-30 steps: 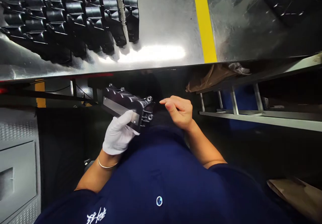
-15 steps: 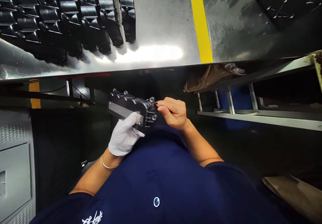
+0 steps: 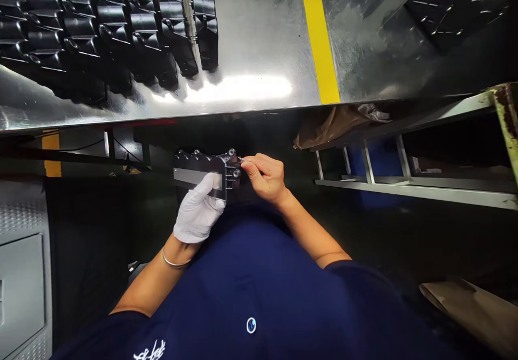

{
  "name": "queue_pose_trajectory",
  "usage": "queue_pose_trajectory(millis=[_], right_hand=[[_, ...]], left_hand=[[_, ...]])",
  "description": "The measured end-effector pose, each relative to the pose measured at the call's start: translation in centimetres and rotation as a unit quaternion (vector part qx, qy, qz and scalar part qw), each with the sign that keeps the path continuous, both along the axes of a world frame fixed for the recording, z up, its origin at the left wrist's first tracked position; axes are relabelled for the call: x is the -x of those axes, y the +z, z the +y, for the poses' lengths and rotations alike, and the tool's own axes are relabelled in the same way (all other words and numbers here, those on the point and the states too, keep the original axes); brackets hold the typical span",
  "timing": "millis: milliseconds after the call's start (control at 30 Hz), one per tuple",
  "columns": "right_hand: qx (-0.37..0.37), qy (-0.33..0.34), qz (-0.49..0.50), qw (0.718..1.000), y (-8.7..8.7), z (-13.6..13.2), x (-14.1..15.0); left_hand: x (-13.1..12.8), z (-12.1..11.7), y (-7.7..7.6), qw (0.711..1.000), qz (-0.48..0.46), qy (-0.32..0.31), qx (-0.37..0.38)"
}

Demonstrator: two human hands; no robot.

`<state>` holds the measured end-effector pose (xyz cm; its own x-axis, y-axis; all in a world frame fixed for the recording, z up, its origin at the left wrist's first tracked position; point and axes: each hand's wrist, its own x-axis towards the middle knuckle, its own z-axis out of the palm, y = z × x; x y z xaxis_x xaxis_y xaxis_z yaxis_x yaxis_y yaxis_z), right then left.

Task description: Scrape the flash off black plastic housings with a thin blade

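A black moulded plastic part point(image 3: 194, 163) with a grey strip along its face is held in front of my body, below the table edge. My left hand point(image 3: 198, 211), in a white glove, grips its lower right portion with the thumb over the strip. Bare and closed, my right hand point(image 3: 265, 175) is at the part's right end, beside two metal-ringed holes. Thumb and forefinger pinch a small thin item whose tip points at the part; it is too small to name.
Several rows of similar black parts point(image 3: 133, 31) stand on the metal table point(image 3: 259, 36), left of a yellow stripe point(image 3: 319, 36). More black parts point(image 3: 445, 4) lie at the upper right. Under the table are brown paper point(image 3: 324, 125) and a metal frame point(image 3: 404, 188).
The black part has turned closer to level, and both hands have shifted a little left and up with it. My right hand still pinches at the part's right end.
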<state>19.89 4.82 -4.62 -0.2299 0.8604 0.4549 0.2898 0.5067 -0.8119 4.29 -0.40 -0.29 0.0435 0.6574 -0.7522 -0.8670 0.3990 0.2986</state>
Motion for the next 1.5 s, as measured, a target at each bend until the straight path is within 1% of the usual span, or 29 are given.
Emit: queue_pose_trajectory(millis=[33,100,167,200,233,267,300,367,433,500,567,700,833,933,1033,1100,1167,1200,1233,1267,1300,1333,1367,1400,1433,1467,1500], right_hand=[[0.019,-0.008,-0.005,1.0,-0.5,0.2,0.0],[0.084,-0.053,-0.007,0.995,-1.6,1.0,-0.5],[0.168,-0.133,0.005,0.977,-2.6,1.7,-1.3],[0.199,-0.158,0.008,0.967,-2.9,2.0,-1.8],[0.216,-0.162,0.01,0.963,-2.8,2.0,-2.2],[0.221,-0.145,0.012,0.964,-2.5,1.9,-2.6],[0.218,-0.111,0.016,0.97,-1.8,1.6,-2.8],[0.199,-0.023,0.021,0.979,0.1,0.7,-3.0],[0.187,0.056,0.021,0.981,2.2,-0.2,-3.0],[0.187,0.114,0.016,0.976,3.9,-0.8,-2.9],[0.186,0.147,0.011,0.971,4.8,-1.0,-2.8],[0.176,0.162,0.008,0.971,4.8,-1.0,-2.7],[0.187,0.166,0.006,0.968,4.6,-1.0,-2.6],[0.206,0.17,0.004,0.964,4.7,-1.0,-2.7],[0.243,0.16,-0.002,0.957,4.6,-0.9,-2.9],[0.266,0.148,-0.005,0.953,4.3,-0.8,-2.9],[0.267,0.141,-0.015,0.953,3.8,-0.7,-2.8],[0.25,0.132,-0.026,0.959,3.5,-0.6,-2.7],[0.218,0.113,-0.043,0.968,3.2,-0.5,-2.5],[0.173,0.081,-0.065,0.979,2.9,-0.4,-2.4],[0.121,0.038,-0.091,0.988,2.7,-0.2,-2.2],[0.073,-0.012,-0.117,0.99,2.5,-0.1,-2.1],[0.038,-0.058,-0.139,0.988,2.3,0.1,-2.1],[0.021,-0.093,-0.157,0.983,2.2,0.3,-2.1],[0.023,-0.111,-0.169,0.979,2.3,0.4,-2.2],[0.037,-0.112,-0.18,0.977,2.4,0.5,-2.3],[0.056,-0.099,-0.189,0.975,2.6,0.5,-2.5]], left_hand=[[0.1,-0.2,0.0,1.0,0.013,-0.009,-0.023],[0.2,-0.7,0.2,0.996,0.041,-0.039,-0.076],[0.4,-1.4,0.8,0.99,0.052,-0.07,-0.114],[0.5,-1.6,1.1,0.988,0.056,-0.076,-0.126],[0.5,-1.7,1.4,0.985,0.061,-0.089,-0.136],[0.5,-1.7,1.5,0.978,0.074,-0.113,-0.157],[0.5,-1.5,1.6,0.973,0.092,-0.117,-0.177],[0.4,-1.1,1.3,0.969,0.136,-0.096,-0.181],[0.4,-0.7,0.8,0.964,0.191,-0.084,-0.167],[0.4,-0.6,0.3,0.949,0.257,-0.071,-0.167],[0.5,-0.8,0.1,0.925,0.322,-0.059,-0.19],[0.8,-1.1,-0.2,0.868,0.43,-0.086,-0.232],[1.1,-1.1,-0.5,0.827,0.49,-0.113,-0.249],[1.4,-1.2,-1.1,0.802,0.514,-0.125,-0.278],[1.8,-1.5,-1.9,0.784,0.527,-0.124,-0.304],[2.1,-1.8,-2.3,0.774,0.538,-0.13,-0.306],[2.2,-2.0,-2.3,0.776,0.541,-0.14,-0.292],[2.1,-1.9,-2.1,0.782,0.537,-0.143,-0.282],[1.9,-1.9,-1.7,0.796,0.525,-0.139,-0.267],[1.7,-1.8,-1.3,0.819,0.5,-0.136,-0.245],[1.4,-1.6,-0.8,0.849,0.462,-0.129,-0.22],[1.1,-1.5,-0.4,0.885,0.408,-0.127,-0.187],[0.8,-1.3,0.1,0.913,0.353,-0.126,-0.159],[0.6,-1.2,0.4,0.934,0.308,-0.124,-0.134],[0.3,-1.0,0.7,0.947,0.275,-0.122,-0.116],[0.1,-0.9,0.9,0.953,0.259,-0.116,-0.104],[0.0,-0.7,1.0,0.956,0.255,-0.108,-0.095]])
